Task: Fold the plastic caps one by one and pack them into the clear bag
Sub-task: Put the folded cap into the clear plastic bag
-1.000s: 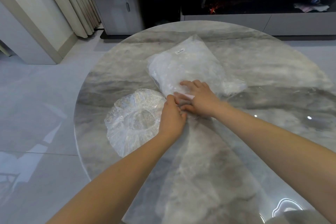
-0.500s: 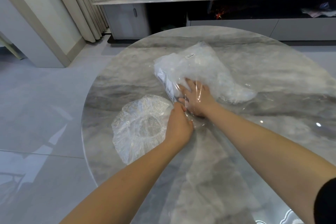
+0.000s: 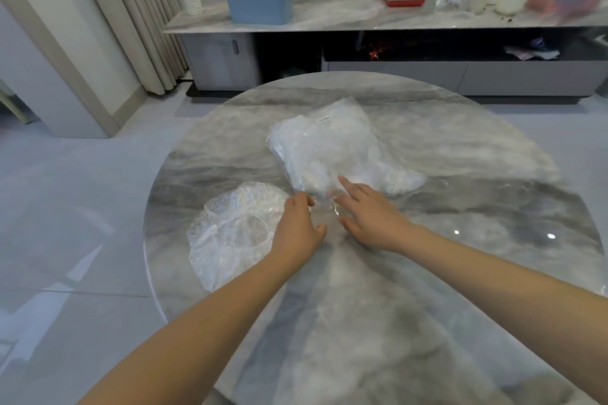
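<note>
Right hand [image 3: 371,220] has drawn back out of the clear bag [image 3: 329,154], fingers now straight at its mouth; left hand [image 3: 297,227] pinches the near bag edge; packing step ending; next, fold the cap [image 3: 233,230] lying flat on the table [image 3: 460,148].

You have a clear rectangular plastic bag [image 3: 324,148] stuffed with white folded caps lying flat near the middle of the round grey marble tabletop [image 3: 460,148], a small white label near its far end and its open mouth toward you. Your crinkled clear round plastic cap [image 3: 233,233] lies spread open at the tabletop's left edge.
</note>
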Tool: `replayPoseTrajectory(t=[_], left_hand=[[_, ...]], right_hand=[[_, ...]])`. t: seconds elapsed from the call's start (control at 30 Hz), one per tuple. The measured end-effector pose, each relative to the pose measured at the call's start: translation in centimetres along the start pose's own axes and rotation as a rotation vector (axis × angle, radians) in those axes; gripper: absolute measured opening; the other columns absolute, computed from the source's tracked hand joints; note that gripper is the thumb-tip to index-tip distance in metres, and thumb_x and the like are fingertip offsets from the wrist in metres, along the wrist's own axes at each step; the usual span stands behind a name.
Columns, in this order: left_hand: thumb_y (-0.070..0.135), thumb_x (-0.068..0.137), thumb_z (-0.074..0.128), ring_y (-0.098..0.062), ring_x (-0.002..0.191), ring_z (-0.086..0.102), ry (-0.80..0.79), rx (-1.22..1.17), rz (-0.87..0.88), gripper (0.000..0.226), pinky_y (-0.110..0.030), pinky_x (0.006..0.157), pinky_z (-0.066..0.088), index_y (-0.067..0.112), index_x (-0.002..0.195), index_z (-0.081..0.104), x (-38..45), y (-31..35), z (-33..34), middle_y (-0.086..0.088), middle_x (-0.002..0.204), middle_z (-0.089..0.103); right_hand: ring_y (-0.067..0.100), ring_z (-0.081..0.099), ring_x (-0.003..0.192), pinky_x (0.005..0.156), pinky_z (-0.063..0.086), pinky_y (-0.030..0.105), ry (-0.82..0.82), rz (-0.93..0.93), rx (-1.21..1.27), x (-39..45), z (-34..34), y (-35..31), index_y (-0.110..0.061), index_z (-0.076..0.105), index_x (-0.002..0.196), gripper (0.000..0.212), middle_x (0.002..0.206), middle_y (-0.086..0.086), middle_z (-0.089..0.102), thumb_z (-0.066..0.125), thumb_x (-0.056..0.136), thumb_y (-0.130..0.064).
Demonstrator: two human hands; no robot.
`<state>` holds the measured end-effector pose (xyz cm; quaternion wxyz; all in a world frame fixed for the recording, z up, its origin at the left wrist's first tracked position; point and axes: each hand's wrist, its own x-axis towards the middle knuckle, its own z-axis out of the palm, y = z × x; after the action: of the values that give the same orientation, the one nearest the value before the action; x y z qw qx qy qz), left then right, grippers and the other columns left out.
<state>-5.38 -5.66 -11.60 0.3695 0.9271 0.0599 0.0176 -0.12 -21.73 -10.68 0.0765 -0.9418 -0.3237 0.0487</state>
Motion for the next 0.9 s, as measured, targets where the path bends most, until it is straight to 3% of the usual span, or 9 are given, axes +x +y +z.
replayPoseTrajectory(t=[0.13, 0.3, 0.4, 0.53, 0.63, 0.77, 0.9], left_hand=[[0.031, 0.084, 0.065, -0.018, 0.097, 0.054, -0.029, 0.197, 0.022, 0.039, -0.031, 0.083, 0.047, 0.016, 0.116, 0.049, -2.2, 0.9, -1.9, -0.002, 0.115, 0.045], [0.033, 0.086, 0.062, -0.024, 0.108, 0.046, -0.15, 0.481, -0.139, 0.045, -0.032, 0.088, 0.045, 0.013, 0.122, 0.043, -5.1, 0.7, -3.7, -0.008, 0.124, 0.04], [0.031, 0.086, 0.062, -0.026, 0.11, 0.042, -0.191, 0.613, -0.192, 0.052, -0.032, 0.083, 0.042, 0.012, 0.126, 0.036, -6.9, 0.0, -4.1, -0.01, 0.127, 0.036], [0.022, 0.091, 0.055, -0.025, 0.107, 0.047, -0.191, 0.777, -0.196, 0.044, -0.029, 0.075, 0.037, 0.01, 0.127, 0.033, -9.1, -1.5, -4.0, -0.01, 0.124, 0.04], [0.008, 0.09, 0.05, -0.022, 0.104, 0.051, -0.211, 0.844, -0.163, 0.03, -0.027, 0.076, 0.036, 0.01, 0.118, 0.041, -9.7, -2.3, -4.0, -0.008, 0.117, 0.048], [0.0, 0.087, 0.049, -0.021, 0.102, 0.054, -0.195, 0.905, -0.08, 0.026, -0.026, 0.082, 0.036, 0.011, 0.11, 0.048, -9.6, -2.8, -4.5, -0.006, 0.112, 0.053], [0.002, 0.087, 0.043, -0.024, 0.091, 0.059, -0.104, 0.673, -0.136, 0.018, -0.028, 0.074, 0.039, 0.011, 0.094, 0.057, -9.4, -2.5, -5.5, -0.006, 0.098, 0.06]], right_hand=[[0.021, 0.022, 0.139, 0.109, 0.03, 0.037, -0.057, 0.02, 0.02, -2.8, -1.7, -1.5, -0.023, 0.037, 0.143, 0.049, 0.159, 0.005, 0.012, 0.044, 0.095, -0.026], [0.021, 0.025, 0.135, 0.106, 0.029, 0.03, -0.105, 0.043, 0.065, -5.7, -3.8, -3.6, -0.022, 0.041, 0.141, 0.047, 0.155, 0.002, 0.021, 0.045, 0.094, -0.022], [0.024, 0.019, 0.14, 0.11, 0.026, 0.034, -0.206, 0.068, 0.082, -7.8, -4.8, -5.0, -0.022, 0.041, 0.14, 0.044, 0.153, 0.005, 0.024, 0.044, 0.096, -0.026], [0.022, 0.028, 0.134, 0.105, 0.03, 0.033, -0.368, 0.097, 0.094, -11.4, -5.1, -6.6, -0.024, 0.042, 0.139, 0.043, 0.143, 0.003, 0.037, 0.043, 0.097, -0.032], [0.019, 0.031, 0.131, 0.106, 0.032, 0.032, -0.397, 0.123, 0.179, -13.4, -4.3, -7.3, -0.025, 0.044, 0.137, 0.042, 0.14, 0.0, 0.041, 0.044, 0.096, -0.034], [0.021, 0.035, 0.128, 0.102, 0.036, 0.033, -0.384, 0.145, 0.183, -14.5, -3.0, -8.0, -0.022, 0.045, 0.137, 0.042, 0.138, 0.002, 0.042, 0.044, 0.096, -0.033], [0.022, 0.037, 0.127, 0.102, 0.038, 0.035, -0.356, 0.13, 0.186, -14.9, -2.5, -8.2, -0.022, 0.046, 0.136, 0.042, 0.137, 0.002, 0.043, 0.044, 0.096, -0.034]])
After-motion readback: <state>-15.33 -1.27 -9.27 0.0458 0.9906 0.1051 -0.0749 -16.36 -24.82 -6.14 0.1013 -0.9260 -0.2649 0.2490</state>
